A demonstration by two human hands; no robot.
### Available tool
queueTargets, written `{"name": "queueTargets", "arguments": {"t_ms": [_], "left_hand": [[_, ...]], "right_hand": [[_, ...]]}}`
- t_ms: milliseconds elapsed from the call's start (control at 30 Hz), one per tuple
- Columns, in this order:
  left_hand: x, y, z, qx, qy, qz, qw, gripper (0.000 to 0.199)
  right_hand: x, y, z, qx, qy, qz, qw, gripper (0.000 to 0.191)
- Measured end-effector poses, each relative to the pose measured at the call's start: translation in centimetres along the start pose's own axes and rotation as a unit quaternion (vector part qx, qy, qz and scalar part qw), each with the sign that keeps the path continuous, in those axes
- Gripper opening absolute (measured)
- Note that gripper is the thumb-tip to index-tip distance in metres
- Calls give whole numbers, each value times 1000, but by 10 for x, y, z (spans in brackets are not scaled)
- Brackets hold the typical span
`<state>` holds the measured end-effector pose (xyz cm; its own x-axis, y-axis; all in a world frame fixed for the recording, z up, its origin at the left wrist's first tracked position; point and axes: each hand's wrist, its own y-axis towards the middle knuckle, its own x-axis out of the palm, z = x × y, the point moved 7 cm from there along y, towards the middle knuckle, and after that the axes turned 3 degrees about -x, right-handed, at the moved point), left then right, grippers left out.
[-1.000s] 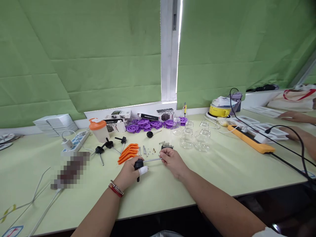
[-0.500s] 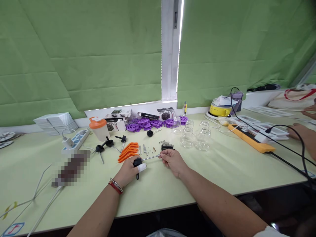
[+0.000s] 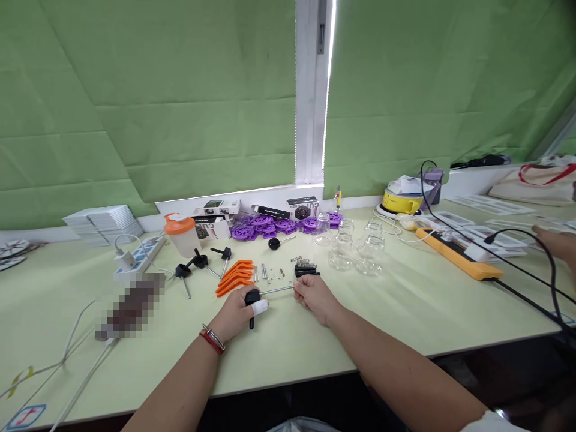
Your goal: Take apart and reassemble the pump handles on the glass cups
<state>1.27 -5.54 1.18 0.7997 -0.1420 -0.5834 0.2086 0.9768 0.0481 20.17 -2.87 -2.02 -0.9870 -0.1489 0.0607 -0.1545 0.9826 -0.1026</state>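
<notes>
My left hand [image 3: 236, 306], with white tape on one finger, is closed around a black plastic handle piece [image 3: 252, 296] that has a metal rod [image 3: 276, 290] sticking out to the right. The thumb and fingers of my right hand [image 3: 315, 297] pinch the rod's far tip. Whether a small part is also between those fingers I cannot tell. Orange curved levers [image 3: 236, 277] lie just beyond my left hand. Past my right hand are black cylindrical pieces [image 3: 306, 270] and springs [image 3: 303, 262]. Metal pins [image 3: 264, 273] and tiny bits lie between them.
More black handle pieces with rods [image 3: 182, 271] lie at left, near an orange-lidded shaker [image 3: 180, 235]. Purple wheel parts [image 3: 263, 225] and boxes [image 3: 213, 228] line the back. Glass jars [image 3: 342, 252] stand right of centre. A power strip [image 3: 454, 255] and another person's hand [image 3: 558, 243] are farther right.
My hands keep the same hold on the handle piece and its rod, almost still. The other person's hand at the far right has shifted.
</notes>
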Motion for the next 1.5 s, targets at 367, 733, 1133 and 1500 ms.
{"name": "queueTargets", "arguments": {"t_ms": [367,733,1133,1500], "left_hand": [[0,1,1,-1,6,-10,1000,29],[0,1,0,-11,-16,-10,1000,29],[1,-7,8,-62,-126,-49,989,29],[-2,-4,4,-1,-50,-20,999,21]], "right_hand": [[4,1,-2,-38,-13,-32,999,34],[-3,3,-17,-130,-233,-3,964,25],[2,-14,-45,-261,-172,-27,949,18],[3,-9,-41,-259,-289,-14,922,40]]}}
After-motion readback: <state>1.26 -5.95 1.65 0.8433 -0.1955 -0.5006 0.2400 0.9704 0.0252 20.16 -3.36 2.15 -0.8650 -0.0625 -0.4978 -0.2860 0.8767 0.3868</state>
